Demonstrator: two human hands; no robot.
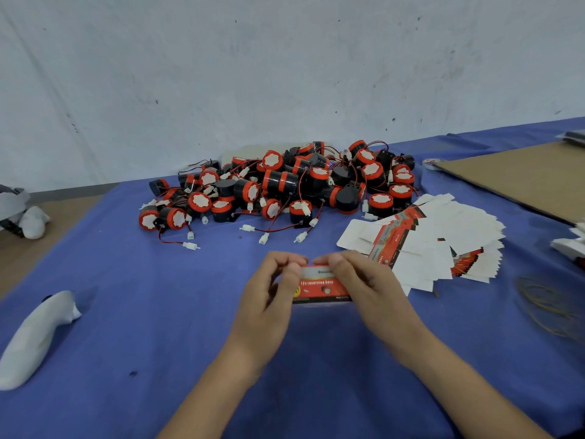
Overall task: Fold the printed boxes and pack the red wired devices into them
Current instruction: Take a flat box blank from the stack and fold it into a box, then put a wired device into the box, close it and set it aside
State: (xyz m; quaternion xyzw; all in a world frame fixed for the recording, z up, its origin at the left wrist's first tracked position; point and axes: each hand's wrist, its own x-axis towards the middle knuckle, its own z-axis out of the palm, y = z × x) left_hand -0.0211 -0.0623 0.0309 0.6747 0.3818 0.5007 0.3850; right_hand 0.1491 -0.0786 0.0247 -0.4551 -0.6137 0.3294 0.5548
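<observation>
Your left hand (272, 289) and right hand (361, 280) pinch one printed box (319, 286), seemingly mid-fold, in curled fingers (285, 259); beyond the fingers the red wired devices (278, 185) lie heaped unpacked, flat boxes (443, 236) fanned to the fingers' right.

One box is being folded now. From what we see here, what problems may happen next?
1. Wires in the pile of devices look tangled, so lifting one device may drag its neighbours along.
2. The fanned stack of flat boxes lies just beside the right hand; a careless arm movement may scatter it.
3. The left hand and right hand pinch the printed box at its top edge; pressing hard may crease the flap.
</observation>
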